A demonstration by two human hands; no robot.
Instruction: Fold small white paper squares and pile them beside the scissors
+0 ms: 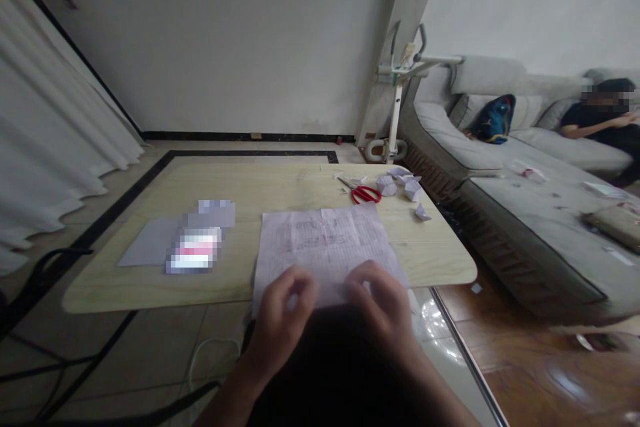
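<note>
Left hand [284, 307] and right hand [383, 297] are resting half-curled at the near edge of a creased paper sheet [325, 243] on a wood-grained table [270, 187]; blur is obscuring the print and any grip.

Lighting dim and greyish; source out of view. Your left hand [285, 307] and right hand [383, 300] are blurred, finger edges smeared; print on the sheet [325, 240] at your fingers is illegible. Clothing [330, 367] between your forearms sinks to near-black. Glare: white patches on the glossy floor strip [440, 330] just right of your right hand, softer sheen on the wooden floor [565, 380] farther right. Left of your left hand, a bright rectangle [197, 250] is pixelated. Wide-angle distortion slants the curtain [55, 93] far left of your hands.
</note>
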